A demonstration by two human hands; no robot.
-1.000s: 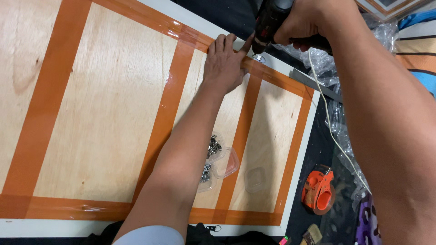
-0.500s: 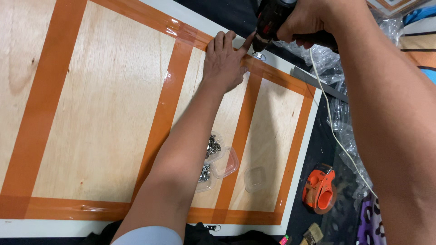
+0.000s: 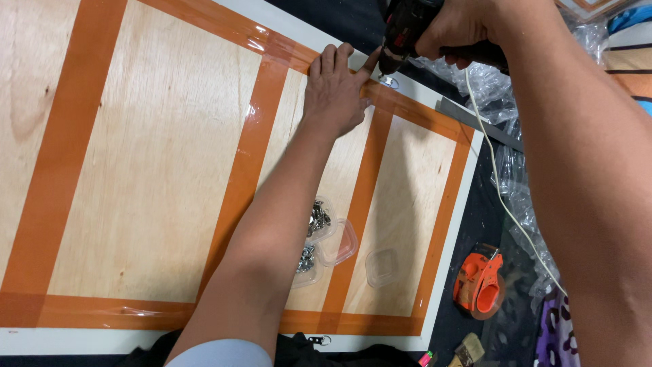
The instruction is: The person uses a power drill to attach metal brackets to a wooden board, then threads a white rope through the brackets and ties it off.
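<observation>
My left hand [image 3: 334,92] lies flat on a large plywood panel [image 3: 156,163] crossed by orange tape strips, its fingers reaching the far edge beside a small metal fitting [image 3: 390,81]. My right hand [image 3: 456,28] grips a dark power drill [image 3: 402,34] whose tip points down onto that fitting. My left index finger touches the spot right by the drill tip.
Clear plastic tubs with metal hardware [image 3: 316,224] and a loose clear lid [image 3: 382,266] rest on the panel near my left forearm. An orange tape dispenser [image 3: 479,284], a brush [image 3: 468,351], crumpled clear plastic wrap [image 3: 516,183] and a white cord [image 3: 502,190] lie on the dark floor at right.
Both hands and the drill keep the same hold at the panel's far edge. The view has shifted slightly; nothing was let go or picked up.
</observation>
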